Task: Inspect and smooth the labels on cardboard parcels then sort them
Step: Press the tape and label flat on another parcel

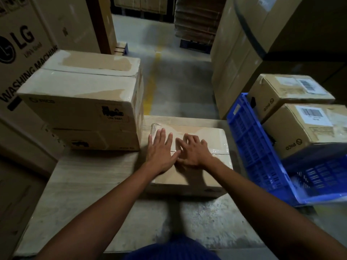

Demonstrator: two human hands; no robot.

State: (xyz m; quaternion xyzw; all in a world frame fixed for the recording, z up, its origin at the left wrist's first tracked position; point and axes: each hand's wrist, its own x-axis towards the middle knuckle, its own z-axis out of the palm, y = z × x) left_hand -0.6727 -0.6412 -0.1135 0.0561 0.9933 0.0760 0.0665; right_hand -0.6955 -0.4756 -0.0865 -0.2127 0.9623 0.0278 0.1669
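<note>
Pale table point(84, 184), central parcel point(206, 139), parcel stack point(82, 102) left, blue crate point(259, 152) perhaps resting right

Taped cardboard parcel point(197, 166), flat on table, two stacked parcels point(84, 102) left

LG, WASHING MACHINE on tall carton point(18, 68), PICO on right parcel point(300, 132), UN 3481 on left parcel point(80, 102)

One view, worn on the head; it looks forward and steeply down over the worktop point(78, 186), the parcel point(212, 139) near centre; close enough that both forearms point(112, 197) enter from the bottom edge; the wide lens bends the edges; the aisle floor point(174, 87) runs off at the top.
</note>
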